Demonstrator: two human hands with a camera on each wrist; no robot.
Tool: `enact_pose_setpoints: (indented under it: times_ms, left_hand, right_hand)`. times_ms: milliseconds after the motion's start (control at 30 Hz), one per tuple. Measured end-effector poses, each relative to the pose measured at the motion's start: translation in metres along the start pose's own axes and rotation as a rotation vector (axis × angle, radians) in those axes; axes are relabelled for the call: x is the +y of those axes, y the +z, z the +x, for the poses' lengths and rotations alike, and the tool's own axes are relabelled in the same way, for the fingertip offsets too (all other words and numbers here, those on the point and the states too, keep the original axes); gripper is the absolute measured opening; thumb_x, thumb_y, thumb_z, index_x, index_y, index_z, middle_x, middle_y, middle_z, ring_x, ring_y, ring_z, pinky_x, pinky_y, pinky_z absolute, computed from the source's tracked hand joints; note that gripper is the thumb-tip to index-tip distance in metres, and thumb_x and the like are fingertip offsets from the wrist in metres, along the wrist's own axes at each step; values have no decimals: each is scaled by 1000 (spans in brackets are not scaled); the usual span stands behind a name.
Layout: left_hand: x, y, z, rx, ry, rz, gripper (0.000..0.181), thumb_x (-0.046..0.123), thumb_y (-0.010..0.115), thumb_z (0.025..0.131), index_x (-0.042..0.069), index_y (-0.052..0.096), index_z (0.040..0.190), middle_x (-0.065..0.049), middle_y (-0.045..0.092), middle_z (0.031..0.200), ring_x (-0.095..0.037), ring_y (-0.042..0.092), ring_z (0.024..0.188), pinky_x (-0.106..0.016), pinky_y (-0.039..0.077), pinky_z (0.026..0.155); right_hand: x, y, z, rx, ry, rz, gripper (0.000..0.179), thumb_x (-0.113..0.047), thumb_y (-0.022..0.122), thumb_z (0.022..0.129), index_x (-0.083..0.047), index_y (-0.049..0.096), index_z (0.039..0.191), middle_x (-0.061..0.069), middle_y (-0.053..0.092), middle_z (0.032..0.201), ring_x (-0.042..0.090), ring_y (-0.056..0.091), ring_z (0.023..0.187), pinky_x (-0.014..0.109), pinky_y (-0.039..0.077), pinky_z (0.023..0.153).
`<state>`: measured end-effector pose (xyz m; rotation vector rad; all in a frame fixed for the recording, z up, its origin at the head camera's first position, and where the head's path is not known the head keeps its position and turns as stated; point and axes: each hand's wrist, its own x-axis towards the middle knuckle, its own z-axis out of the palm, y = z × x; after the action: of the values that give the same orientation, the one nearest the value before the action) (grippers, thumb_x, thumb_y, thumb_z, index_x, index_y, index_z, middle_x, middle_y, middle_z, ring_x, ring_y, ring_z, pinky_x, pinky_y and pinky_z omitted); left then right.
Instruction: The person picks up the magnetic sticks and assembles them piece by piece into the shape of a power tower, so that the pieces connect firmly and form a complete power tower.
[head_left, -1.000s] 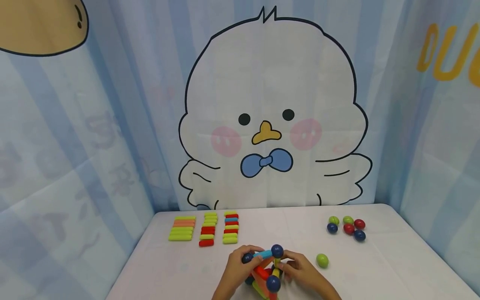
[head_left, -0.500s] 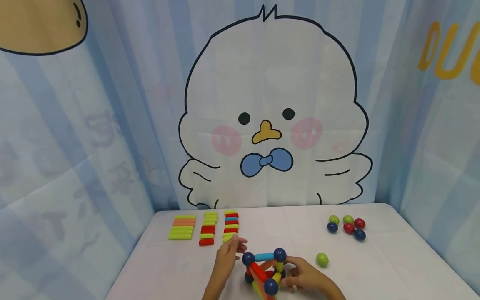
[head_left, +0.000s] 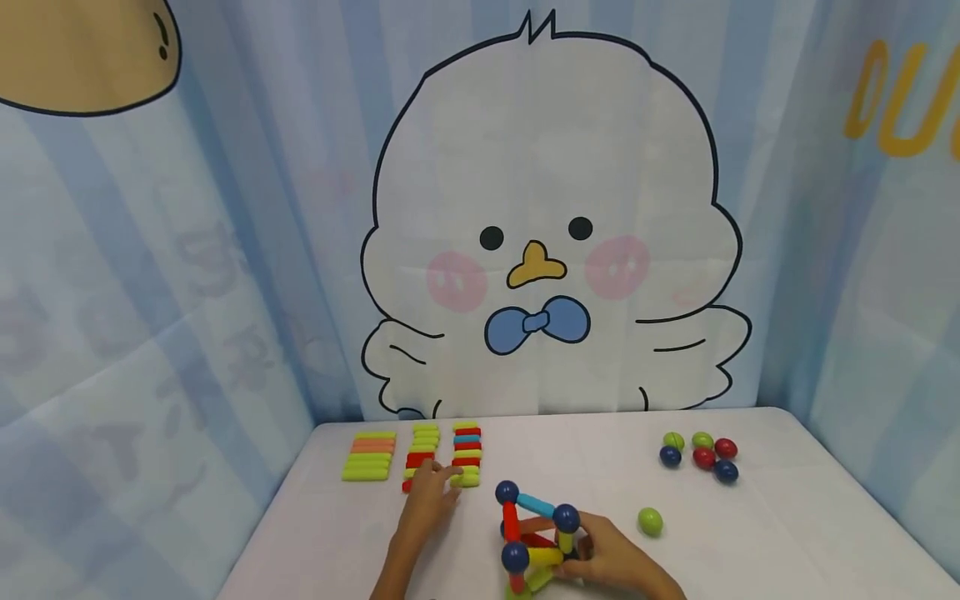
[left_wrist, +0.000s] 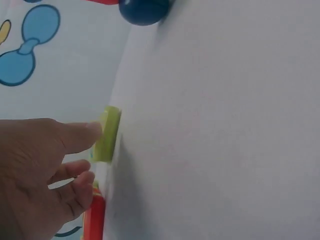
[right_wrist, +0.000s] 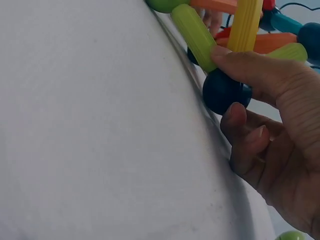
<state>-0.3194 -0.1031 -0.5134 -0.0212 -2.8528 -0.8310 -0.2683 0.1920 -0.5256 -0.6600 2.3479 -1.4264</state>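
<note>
My right hand holds a ball-and-rod building toy frame, with dark blue balls joined by red, yellow, light blue and green rods. In the right wrist view, its thumb lies by a green rod and curled fingertips sit under a blue ball. My left hand is over at the loose rods. Its thumb meets one end of a short lime-green rod in the left wrist view, the other fingers bent loosely below. The index finger is hidden there.
Three columns of rods lie at the table's left: long green and orange rods, red and green rods, and mixed short rods. A lone green ball lies right of the frame. Several balls cluster at the back right.
The left hand has let go of the frame and moved left to the short rods. In the right hand the frame has turned, its front blue ball swinging left.
</note>
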Motion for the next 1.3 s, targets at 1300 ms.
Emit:
enact_pose_setpoints:
  times_ms: [1300]
  left_hand:
    - [62, -10, -45, -48, 372, -574, 35, 33, 62, 95, 10, 70, 120, 0, 69, 102, -5, 56, 91, -21, 53, 77]
  right_hand:
    - [-5, 3, 4, 144, 107, -80, 68, -39, 76, 84, 1, 50, 132, 1, 58, 73, 15, 54, 48, 21, 45, 44]
